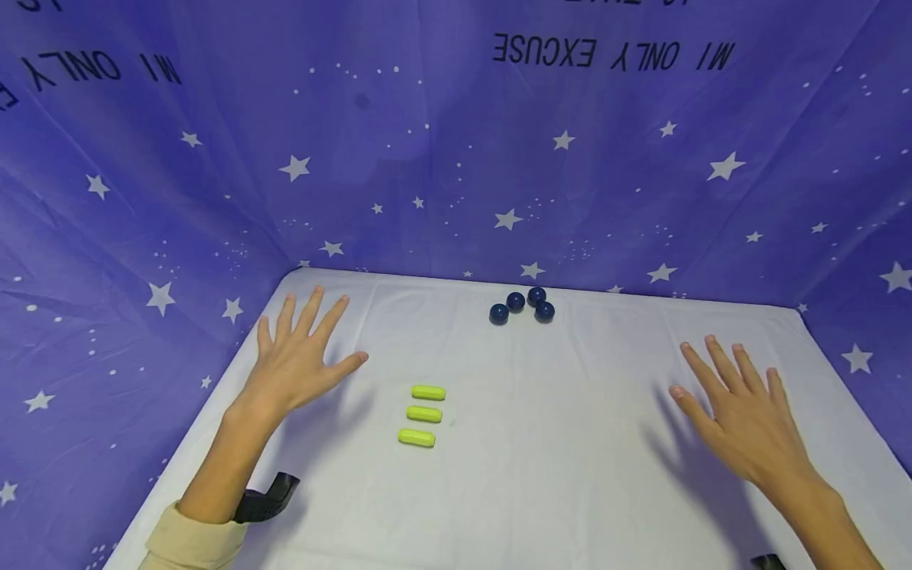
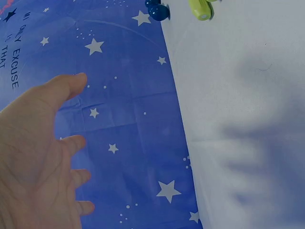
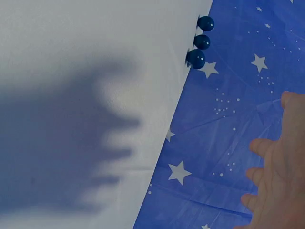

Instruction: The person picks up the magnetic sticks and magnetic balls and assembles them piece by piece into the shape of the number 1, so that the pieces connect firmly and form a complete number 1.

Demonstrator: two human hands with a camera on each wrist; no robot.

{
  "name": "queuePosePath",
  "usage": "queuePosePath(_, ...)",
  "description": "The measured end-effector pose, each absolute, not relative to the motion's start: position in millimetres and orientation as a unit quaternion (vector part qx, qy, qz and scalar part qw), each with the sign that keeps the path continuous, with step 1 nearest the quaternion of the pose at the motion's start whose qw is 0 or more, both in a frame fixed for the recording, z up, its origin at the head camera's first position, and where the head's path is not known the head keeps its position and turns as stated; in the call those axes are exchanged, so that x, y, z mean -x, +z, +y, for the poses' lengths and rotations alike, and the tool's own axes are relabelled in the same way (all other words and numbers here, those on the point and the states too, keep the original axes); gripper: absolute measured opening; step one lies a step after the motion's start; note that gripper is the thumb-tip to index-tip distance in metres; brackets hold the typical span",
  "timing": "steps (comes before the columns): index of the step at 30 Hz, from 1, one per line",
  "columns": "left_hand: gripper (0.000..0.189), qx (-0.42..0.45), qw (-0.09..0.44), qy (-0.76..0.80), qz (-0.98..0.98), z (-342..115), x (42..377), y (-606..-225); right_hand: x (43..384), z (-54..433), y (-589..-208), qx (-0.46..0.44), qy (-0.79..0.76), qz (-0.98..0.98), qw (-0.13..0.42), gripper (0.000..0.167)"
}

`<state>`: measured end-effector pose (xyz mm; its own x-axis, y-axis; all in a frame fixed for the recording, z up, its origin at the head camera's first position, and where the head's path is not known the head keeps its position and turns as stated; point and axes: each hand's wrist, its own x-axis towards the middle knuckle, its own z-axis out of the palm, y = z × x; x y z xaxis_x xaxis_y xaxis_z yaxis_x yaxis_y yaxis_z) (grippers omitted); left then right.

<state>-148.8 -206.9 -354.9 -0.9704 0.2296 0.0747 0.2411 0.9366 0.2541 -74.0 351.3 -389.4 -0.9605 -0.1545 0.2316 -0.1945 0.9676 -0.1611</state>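
Observation:
My left hand (image 1: 290, 372) hovers over the left side of the white table, fingers spread and holding nothing. Over the right side, my right hand (image 1: 748, 419) is likewise spread, with its shadow on the cloth. Three yellow-green stick-shaped pieces lie in a column nearer the left hand: a far one (image 1: 428, 393), a middle one (image 1: 423, 414) and a near one (image 1: 416, 438). Several dark blue balls (image 1: 499, 314) sit grouped by the table's back edge, apart from both hands. The left wrist view shows a yellow-green piece (image 2: 200, 9) at its top edge; balls (image 3: 196, 59) appear in the right wrist view.
A white cloth (image 1: 541, 475) covers the table. Purple-blue curtains (image 1: 427, 158) with white stars and printed words stand behind it and along both sides. A black strap-like device (image 1: 267, 500) is on the left wrist, next to a beige sleeve (image 1: 192, 538).

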Motion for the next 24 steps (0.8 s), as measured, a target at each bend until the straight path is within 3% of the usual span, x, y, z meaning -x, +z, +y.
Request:
queuePosePath(11, 0.084, 0.151, 0.009, -0.167, -0.974, -199.4, 152.1, -362.8, 68.5, 352.4, -392.5, -0.084, 0.116, -0.983, 0.118, 0.065)
queuePosePath(16, 0.069, 0.208, 0.006, -0.265, -0.941, -193.2, 150.6, -378.0, 73.3, 349.3, -391.7, -0.103, 0.184, -0.967, 0.143, 0.05)
queuePosePath(24, 0.046, 0.275, -0.086, -0.429, -0.856, -176.8, 137.3, -401.5, 79.5, 343.6, -401.0, -0.094, 0.268, -0.948, 0.14, 0.037)
